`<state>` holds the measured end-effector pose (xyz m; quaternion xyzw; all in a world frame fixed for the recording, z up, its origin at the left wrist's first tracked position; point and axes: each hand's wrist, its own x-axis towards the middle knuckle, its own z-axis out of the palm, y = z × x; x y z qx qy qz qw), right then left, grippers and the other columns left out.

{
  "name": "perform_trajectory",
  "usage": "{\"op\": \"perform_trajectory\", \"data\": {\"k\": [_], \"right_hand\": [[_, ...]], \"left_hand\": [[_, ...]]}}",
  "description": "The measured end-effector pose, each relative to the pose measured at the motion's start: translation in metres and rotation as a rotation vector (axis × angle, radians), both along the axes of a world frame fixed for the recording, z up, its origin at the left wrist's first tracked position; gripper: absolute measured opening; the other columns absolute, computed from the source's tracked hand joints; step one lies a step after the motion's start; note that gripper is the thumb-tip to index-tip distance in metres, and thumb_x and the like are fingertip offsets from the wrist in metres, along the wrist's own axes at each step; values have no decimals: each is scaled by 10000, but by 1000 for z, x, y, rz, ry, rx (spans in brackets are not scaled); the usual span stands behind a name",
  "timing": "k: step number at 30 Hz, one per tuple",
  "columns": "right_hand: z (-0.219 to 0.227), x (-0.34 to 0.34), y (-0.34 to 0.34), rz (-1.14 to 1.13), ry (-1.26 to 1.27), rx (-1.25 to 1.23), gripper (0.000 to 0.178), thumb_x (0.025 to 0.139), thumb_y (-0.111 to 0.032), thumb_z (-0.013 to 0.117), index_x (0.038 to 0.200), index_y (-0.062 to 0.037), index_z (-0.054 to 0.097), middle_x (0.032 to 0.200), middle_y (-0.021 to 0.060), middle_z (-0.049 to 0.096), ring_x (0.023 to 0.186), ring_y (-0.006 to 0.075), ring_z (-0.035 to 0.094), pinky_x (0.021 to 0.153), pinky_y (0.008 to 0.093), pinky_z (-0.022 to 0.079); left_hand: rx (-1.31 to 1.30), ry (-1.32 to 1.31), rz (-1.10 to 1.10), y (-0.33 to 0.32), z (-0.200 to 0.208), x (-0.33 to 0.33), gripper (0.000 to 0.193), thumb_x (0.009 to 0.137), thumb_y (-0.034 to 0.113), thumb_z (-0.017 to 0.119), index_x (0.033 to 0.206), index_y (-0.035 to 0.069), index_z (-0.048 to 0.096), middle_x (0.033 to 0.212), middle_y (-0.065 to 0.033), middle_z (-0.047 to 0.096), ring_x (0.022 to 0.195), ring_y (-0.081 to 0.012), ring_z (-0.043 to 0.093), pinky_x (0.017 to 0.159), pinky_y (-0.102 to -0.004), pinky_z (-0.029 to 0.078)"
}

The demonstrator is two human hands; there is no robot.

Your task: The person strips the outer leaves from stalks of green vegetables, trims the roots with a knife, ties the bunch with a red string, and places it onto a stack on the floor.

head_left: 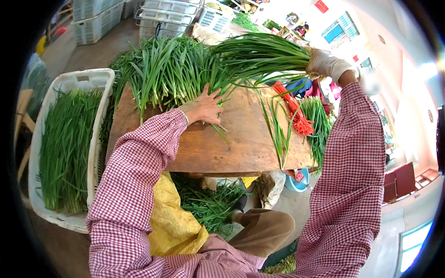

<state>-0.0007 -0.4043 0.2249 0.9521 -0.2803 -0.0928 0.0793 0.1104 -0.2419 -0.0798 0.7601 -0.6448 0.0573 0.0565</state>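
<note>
My right hand [327, 65], in a whitish glove, is raised over the far right of the wooden table. It is closed round one end of a thick bunch of garlic chives [264, 52], whose long green leaves reach left across the table's far side. My bare left hand [204, 109] lies with fingers spread on the tabletop [232, 143], at the near edge of a big heap of chives [162, 69]. A few loose stalks stick out beneath its fingers. Some single chive leaves [278, 134] lie apart on the right of the table.
A bundle of red ties [296, 113] and more chives [315, 120] lie at the table's right edge. On the left stands a white crate [106, 83] filled with chives. Cut greens [204, 199] and a blue basin [299, 183] are below the table. Stacked crates [167, 18] stand behind.
</note>
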Motion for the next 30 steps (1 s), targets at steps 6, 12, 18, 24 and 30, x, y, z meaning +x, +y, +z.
{"op": "perform_trajectory", "data": {"k": [6,12,18,24,30], "right_hand": [[69,-48,22,11,-125,-74,555,699,-13,546,1233,-68,405,634,57,553,467,127,502,381,267,436],[53,-128,43,-27,-358,-129,558,703,-66,577,1221,-40,371,642,86,572,488,148,533,403,275,456],[-188,-200,111,177,-546,-571,555,792,-164,478,1298,-20,303,824,86,581,537,153,554,416,270,438],[-322,-237,206,-73,-563,98,644,774,-135,489,1342,-22,209,852,90,563,519,194,569,420,294,471],[-266,-277,186,54,-596,848,721,770,-334,622,1346,-105,252,1103,127,531,826,192,604,632,249,493]], "left_hand": [[163,-3,36,1,9,2,389,729,480,469,942,190,619,1357,-124,300,1299,-315,156,972,-648,38],[-291,372,-164,20,49,-93,668,761,553,496,1244,98,424,1343,-192,288,1277,-314,216,1051,-459,149],[-507,1972,-262,62,22,-237,711,783,470,565,1305,72,293,1346,-120,311,1228,-260,316,1025,-357,244],[-655,2524,300,89,-32,-275,721,760,516,575,1268,55,353,1289,-102,389,1168,-232,385,1002,-365,279],[-651,2535,179,106,-24,-258,561,797,408,540,1164,-5,443,1083,-177,550,924,-246,573,818,-367,476]]}}
